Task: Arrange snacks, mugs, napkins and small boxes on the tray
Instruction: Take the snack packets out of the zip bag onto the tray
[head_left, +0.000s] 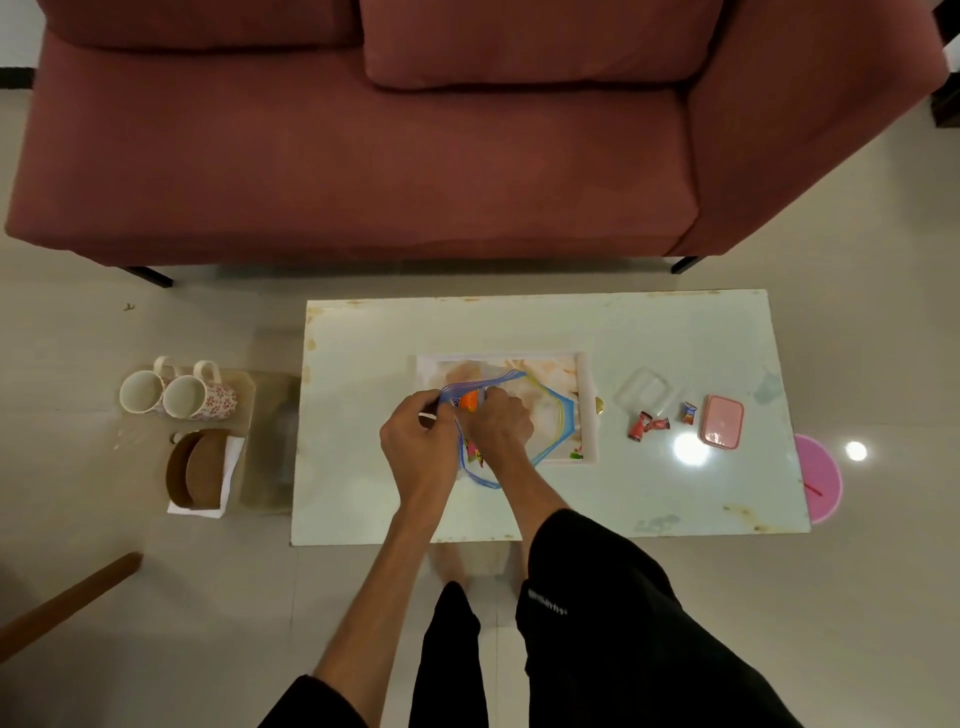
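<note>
Far left, on a low side stand (244, 387): two mugs (176, 395) lying on their sides, touching, mouths toward me; one is plain white, the other carries a red flower print. Just in front of them, a white holder (228, 467) containing brown round pieces, possibly coasters; the view is too coarse to be sure.

Centre, on the pale table (363, 499): the tray (587, 395), rectangular with a pale printed surface. Across its near-left part lies a clear zip bag (550, 426) with blue edging, holding bright snack packets. My left hand (418, 441) pinches the bag's rim at its mouth, fingers curled. My right hand (498, 428) sits just beside it, fingers curled on the bag's opening near an orange packet (469, 400).

Right of the tray: a clear lidless box (647, 392), then three small wrapped candies (649, 426), then a pink lidded box (722, 421), all resting on the table and apart from the tray. Beyond the table's right edge, a pink round object (823, 478) stands on the floor.
</note>
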